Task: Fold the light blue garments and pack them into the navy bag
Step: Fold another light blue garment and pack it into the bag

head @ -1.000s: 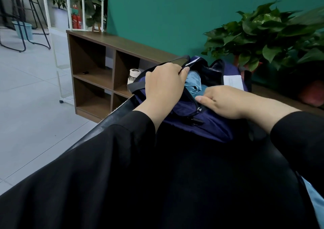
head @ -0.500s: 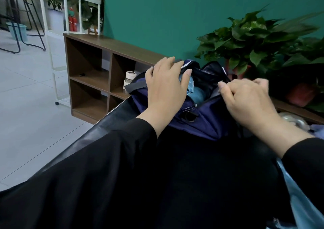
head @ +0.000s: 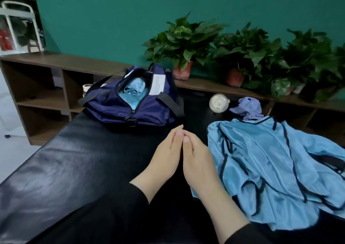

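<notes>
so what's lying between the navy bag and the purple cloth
In the head view, a clear lidded jar lies on the black table between the navy bag and the purple cloth.

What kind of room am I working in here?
Probably an indoor office or studio corner, not a home bedroom: a black padded bench serves as the worktop, a low wooden cubby shelf runs along a teal wall, and potted plants line the top.

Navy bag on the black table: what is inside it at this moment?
Through the open zip of the navy bag, crumpled light blue fabric shows, apparently a packed garment. How well it is folded, and anything beneath it, is hidden by the bag's sides. Another light blue garment lies outside.
</notes>
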